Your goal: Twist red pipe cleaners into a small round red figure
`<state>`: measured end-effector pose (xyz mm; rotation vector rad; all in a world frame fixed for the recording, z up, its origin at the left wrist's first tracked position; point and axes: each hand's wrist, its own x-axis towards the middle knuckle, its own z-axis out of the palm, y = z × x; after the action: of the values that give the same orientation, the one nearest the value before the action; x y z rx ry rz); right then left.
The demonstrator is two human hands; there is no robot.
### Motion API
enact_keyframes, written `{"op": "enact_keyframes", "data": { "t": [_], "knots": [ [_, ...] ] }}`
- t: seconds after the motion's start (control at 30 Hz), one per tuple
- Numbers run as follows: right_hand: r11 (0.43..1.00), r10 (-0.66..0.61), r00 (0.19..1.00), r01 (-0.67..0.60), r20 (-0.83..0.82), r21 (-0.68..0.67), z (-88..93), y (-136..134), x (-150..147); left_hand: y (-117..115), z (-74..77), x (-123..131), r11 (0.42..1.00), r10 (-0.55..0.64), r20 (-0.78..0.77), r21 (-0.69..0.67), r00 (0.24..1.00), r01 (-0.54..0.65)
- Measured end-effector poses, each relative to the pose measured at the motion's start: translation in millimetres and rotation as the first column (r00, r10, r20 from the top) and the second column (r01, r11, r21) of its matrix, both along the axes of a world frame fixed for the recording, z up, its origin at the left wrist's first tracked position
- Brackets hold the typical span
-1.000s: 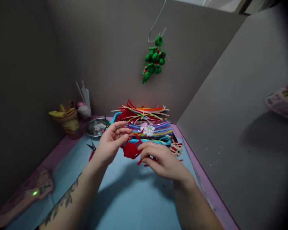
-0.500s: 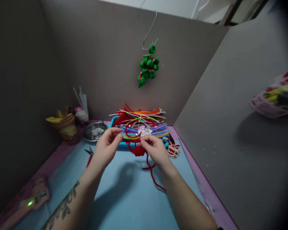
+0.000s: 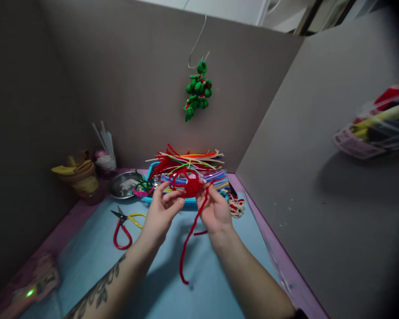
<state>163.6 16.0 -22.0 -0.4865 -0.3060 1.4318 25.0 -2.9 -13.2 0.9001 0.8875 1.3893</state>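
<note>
Between my two hands is a red pipe-cleaner piece point(image 3: 193, 188), a dense wound patch with open loops at its upper left. A long red tail point(image 3: 186, 248) hangs from it over the mat. My left hand point(image 3: 164, 209) pinches the piece at its left edge, fingertips and thumb close together. With its palm partly turned up, my right hand point(image 3: 215, 210) grips the right side of the piece. Another short red pipe cleaner point(image 3: 200, 232) shows beside my right wrist, partly hidden. Scissors point(image 3: 121, 221) with one red and one yellow handle lie open left of my left hand.
Behind my hands stands a blue tray point(image 3: 149, 200) with colourful pipe cleaners point(image 3: 189, 159). A metal bowl point(image 3: 119, 195), a pot point(image 3: 86, 181) and a pink glue gun point(image 3: 43, 283) are at left. A green ornament point(image 3: 198, 91) hangs from a wire. A cream-and-red piece point(image 3: 236, 206) lies right.
The red piece has been turned and raised slightly, its tail swinging left to hang in front. My left hand has come in to it; my right palm has rolled upward. The view has shifted.
</note>
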Motion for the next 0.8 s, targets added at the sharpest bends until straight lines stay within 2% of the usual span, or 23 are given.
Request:
{"op": "enact_keyframes", "data": {
  "t": [0.07, 0.13, 0.2, 0.27, 0.33, 0.43, 0.53, 0.67, 0.73, 0.8],
  "knots": [
    [0.998, 0.045, 0.997, -0.049, 0.068, 0.048, 4.2, -5.7, -5.2, -0.2, 1.4, -0.6, 0.999, 0.046, -0.003, -0.007, 0.999, -0.047],
    [0.986, 0.135, 0.970, -0.152, 0.203, 0.072, 8.3, -12.7, -8.9, 1.9, 4.2, -5.7, 0.998, 0.055, -0.031, -0.037, 0.998, -0.056],
    [0.970, 0.200, 0.910, -0.236, 0.364, 0.057, 11.2, -18.5, -9.0, 5.6, 7.4, -13.6, 0.996, 0.062, -0.027, -0.058, 0.998, -0.064],
    [0.962, 0.206, 0.818, -0.270, 0.537, 0.042, 12.7, -21.5, -4.9, 10.0, 10.4, -22.6, 0.994, 0.090, -0.021, -0.064, 0.996, -0.091],
    [0.968, 0.111, 0.687, -0.239, 0.718, 0.079, 13.5, -21.5, 1.7, 13.8, 13.0, -31.7, 0.997, 0.056, -0.040, -0.050, 0.998, -0.058],
    [0.949, -0.184, 0.420, -0.159, 0.889, 0.272, 16.4, -19.6, 11.7, 16.8, 16.1, -42.8, 0.998, -0.063, -0.111, -0.027, 0.992, 0.060],
    [0.893, -0.295, 0.216, -0.284, 0.931, 0.349, 21.5, -20.8, 16.8, 16.6, 17.8, -48.5, 0.991, -0.135, -0.156, -0.024, 0.979, 0.133],
    [0.849, -0.327, 0.076, -0.415, 0.942, 0.328, 25.4, -25.1, 16.7, 14.6, 17.5, -48.6, 0.974, -0.222, -0.204, 0.008, 0.954, 0.228],
    [0.831, -0.346, 0.049, -0.448, 0.937, 0.330, 25.0, -25.9, 15.4, 14.0, 17.2, -47.1, 0.962, -0.262, -0.220, 0.019, 0.940, 0.272],
    [0.819, -0.359, 0.058, -0.459, 0.931, 0.344, 24.0, -25.5, 13.6, 13.7, 17.6, -45.8, 0.966, -0.249, -0.194, 0.025, 0.949, 0.258]
  ]
}}
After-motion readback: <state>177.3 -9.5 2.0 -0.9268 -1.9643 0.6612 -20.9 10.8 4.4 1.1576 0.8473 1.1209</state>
